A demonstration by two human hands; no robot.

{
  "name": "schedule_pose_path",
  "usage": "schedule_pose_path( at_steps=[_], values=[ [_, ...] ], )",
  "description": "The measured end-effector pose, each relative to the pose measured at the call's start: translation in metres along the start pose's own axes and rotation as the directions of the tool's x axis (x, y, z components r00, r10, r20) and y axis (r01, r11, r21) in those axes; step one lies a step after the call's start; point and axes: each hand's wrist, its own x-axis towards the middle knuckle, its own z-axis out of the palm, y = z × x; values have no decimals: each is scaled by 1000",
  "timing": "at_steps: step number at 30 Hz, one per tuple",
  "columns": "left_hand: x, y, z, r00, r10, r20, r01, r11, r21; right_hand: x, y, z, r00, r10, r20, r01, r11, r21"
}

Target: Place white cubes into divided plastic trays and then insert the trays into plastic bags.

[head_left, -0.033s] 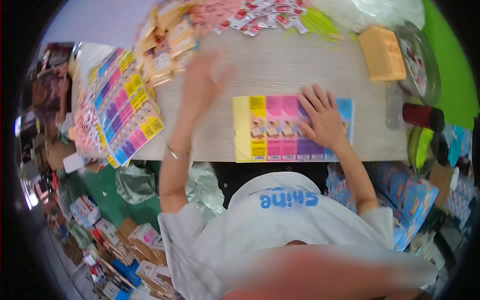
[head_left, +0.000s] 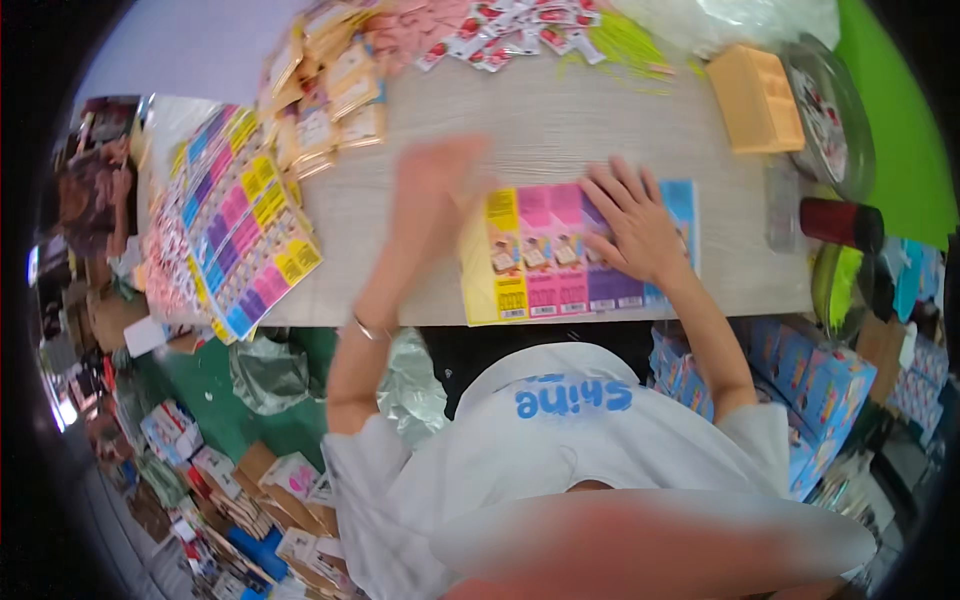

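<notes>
My right hand (head_left: 638, 228) lies flat with its fingers spread on a printed sheet (head_left: 540, 216) at the table's near edge. The sheet carries yellow, pink, purple and blue columns with small pictures, and a pale yellow strip runs down its left side. My left hand (head_left: 438, 190) is at the upper left corner of the sheet, smeared by motion. Its fingers cannot be made out, nor whether it touches the sheet. A silvery bracelet (head_left: 373, 331) circles the left wrist.
More printed sheets (head_left: 250, 220) overlap at the table's left. Along the far side lie packed pouches (head_left: 335, 95), strawberry-printed sachets (head_left: 490, 40) and lime-green strands (head_left: 630, 50). An orange-yellow holder (head_left: 750, 100), a clear round container (head_left: 835, 120) and a dark red cylinder (head_left: 842, 224) stand at the right.
My left hand has moved right, from the bare table beside the pouches to the sheet's upper left corner. My right hand stays flat on the sheet.
</notes>
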Motion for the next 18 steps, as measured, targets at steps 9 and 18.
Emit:
schedule_pose_path(
  at_steps=[9,18],
  values=[
    [-87,76,57,980,-166,113,147,976,160,-31,-17,22,990,96,-102,-93,995,36],
    [-92,91,62,976,-166,140,122,952,279,-34,7,-6,958,69,-278,-18,983,185]
  ],
)
